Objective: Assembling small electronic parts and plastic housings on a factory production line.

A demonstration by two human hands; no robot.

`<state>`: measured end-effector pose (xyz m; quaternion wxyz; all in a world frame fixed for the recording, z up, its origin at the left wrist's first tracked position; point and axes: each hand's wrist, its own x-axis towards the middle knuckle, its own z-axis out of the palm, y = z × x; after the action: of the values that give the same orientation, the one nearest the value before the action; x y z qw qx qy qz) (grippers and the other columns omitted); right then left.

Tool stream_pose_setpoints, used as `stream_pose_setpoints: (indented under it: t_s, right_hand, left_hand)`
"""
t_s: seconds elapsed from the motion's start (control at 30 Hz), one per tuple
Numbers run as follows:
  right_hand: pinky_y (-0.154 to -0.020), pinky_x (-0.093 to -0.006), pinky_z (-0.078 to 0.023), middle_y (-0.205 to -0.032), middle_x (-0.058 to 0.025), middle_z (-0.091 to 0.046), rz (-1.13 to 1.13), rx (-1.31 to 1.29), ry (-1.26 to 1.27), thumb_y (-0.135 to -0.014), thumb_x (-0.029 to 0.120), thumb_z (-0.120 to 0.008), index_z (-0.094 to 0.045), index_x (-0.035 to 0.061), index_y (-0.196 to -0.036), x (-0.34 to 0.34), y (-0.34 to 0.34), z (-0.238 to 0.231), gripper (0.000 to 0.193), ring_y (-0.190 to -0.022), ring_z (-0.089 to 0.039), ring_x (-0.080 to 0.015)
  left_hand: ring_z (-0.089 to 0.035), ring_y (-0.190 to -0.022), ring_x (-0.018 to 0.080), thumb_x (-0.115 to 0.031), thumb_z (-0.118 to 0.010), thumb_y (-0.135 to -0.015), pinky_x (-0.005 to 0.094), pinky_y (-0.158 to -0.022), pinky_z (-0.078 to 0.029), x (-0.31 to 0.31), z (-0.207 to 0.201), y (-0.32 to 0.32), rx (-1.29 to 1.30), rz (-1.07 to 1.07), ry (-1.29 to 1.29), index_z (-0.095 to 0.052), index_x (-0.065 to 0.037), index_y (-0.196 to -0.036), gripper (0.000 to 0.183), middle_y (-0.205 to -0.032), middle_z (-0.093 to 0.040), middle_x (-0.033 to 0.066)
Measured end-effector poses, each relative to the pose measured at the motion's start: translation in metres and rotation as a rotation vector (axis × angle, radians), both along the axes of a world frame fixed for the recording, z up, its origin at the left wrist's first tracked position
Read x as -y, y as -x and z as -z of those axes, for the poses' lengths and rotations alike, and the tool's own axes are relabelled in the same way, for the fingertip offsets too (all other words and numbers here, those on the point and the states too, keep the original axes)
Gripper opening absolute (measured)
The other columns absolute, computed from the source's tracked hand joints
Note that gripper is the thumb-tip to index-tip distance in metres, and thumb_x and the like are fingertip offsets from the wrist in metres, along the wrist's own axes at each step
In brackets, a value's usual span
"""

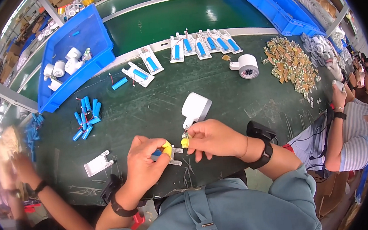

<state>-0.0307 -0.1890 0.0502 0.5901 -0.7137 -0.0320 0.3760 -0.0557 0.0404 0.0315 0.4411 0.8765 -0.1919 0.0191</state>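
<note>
White flat plastic tray with a forked end (177,156) sits low over the dark green tabletop (140,112) in the head view, in front of the person. The left hand (146,162) closes its fingers and thumb on it — a blue cylindrical battery (156,153) shows beneath them. The right hand (214,139) has its fingers bunched just beside the tray, near the stem of a white rounded lamp head (195,107); whether they grip anything I cannot tell. Yellow covers show at both hands' fingertips. Left lies another white plastic tray (96,165) — beyond it, a pile of blue wired batteries (87,117).
</note>
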Motion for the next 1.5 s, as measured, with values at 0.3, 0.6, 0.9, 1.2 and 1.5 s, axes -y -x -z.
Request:
stream_pose_setpoints:
  t_s: [0.3, 0.6, 0.9, 1.2, 1.5]
  right_hand:
    - [-0.068, -0.0264, -0.054, -0.103, -0.0089, -0.066, 0.080, -0.183, -0.418, -0.100, 0.010, -0.046, -0.054, 0.0013, -0.116, -0.002, 0.013, 0.033, 0.020, -0.086, -0.067, -0.0153]
    - [-0.063, -0.0227, -0.054, -0.096, -0.0062, -0.064, 0.081, -0.199, -0.384, -0.100, 0.009, -0.046, -0.055, 0.0007, -0.110, -0.004, 0.016, 0.036, 0.016, -0.078, -0.067, -0.0119]
    - [-0.056, -0.0271, -0.054, -0.082, -0.0104, -0.066, 0.124, 0.160, -0.172, -0.094, 0.001, -0.045, -0.055, -0.0024, -0.097, -0.014, 0.027, 0.032, 0.012, -0.068, -0.068, -0.0144]
    - [-0.056, -0.0303, -0.054, -0.080, -0.0136, -0.065, 0.173, 0.219, -0.168, -0.091, -0.001, -0.044, -0.054, -0.0035, -0.091, -0.017, 0.027, 0.029, 0.010, -0.065, -0.070, -0.0186]
    - [-0.064, -0.0276, -0.057, -0.093, -0.0118, -0.065, 0.079, 0.063, -0.347, -0.096, 0.003, -0.043, -0.053, -0.0033, -0.105, -0.011, 0.025, 0.035, 0.015, -0.081, -0.069, -0.0167]
  left_hand:
    - [-0.055, -0.100, 0.0262, -0.007, -0.068, -0.065, 0.0438, -0.095, -0.035, 0.006, 0.011, -0.012, 0.161, 0.111, -0.010, -0.066, -0.009, -0.092, 0.027, -0.081, -0.065, 0.0005]
    - [-0.053, -0.091, 0.0250, -0.001, -0.065, -0.064, 0.0363, -0.084, -0.042, 0.008, 0.015, -0.010, 0.000, 0.098, 0.059, -0.065, -0.005, -0.092, 0.027, -0.086, -0.064, 0.0038]
    - [-0.050, -0.072, 0.0249, 0.001, -0.063, -0.060, 0.0354, -0.069, -0.042, 0.010, 0.010, -0.022, 0.086, 0.256, -0.013, -0.063, -0.005, -0.086, 0.027, -0.073, -0.059, 0.0046]
    - [-0.054, -0.072, 0.0240, -0.001, -0.067, -0.060, 0.0360, -0.068, -0.041, 0.010, 0.016, -0.026, 0.124, 0.291, 0.042, -0.062, -0.004, -0.093, 0.034, -0.074, -0.061, 0.0044]
    - [-0.055, -0.074, 0.0251, -0.003, -0.064, -0.062, 0.0363, -0.075, -0.040, 0.003, 0.011, -0.031, 0.107, 0.346, -0.025, -0.062, -0.004, -0.094, 0.031, -0.075, -0.061, 0.0050]
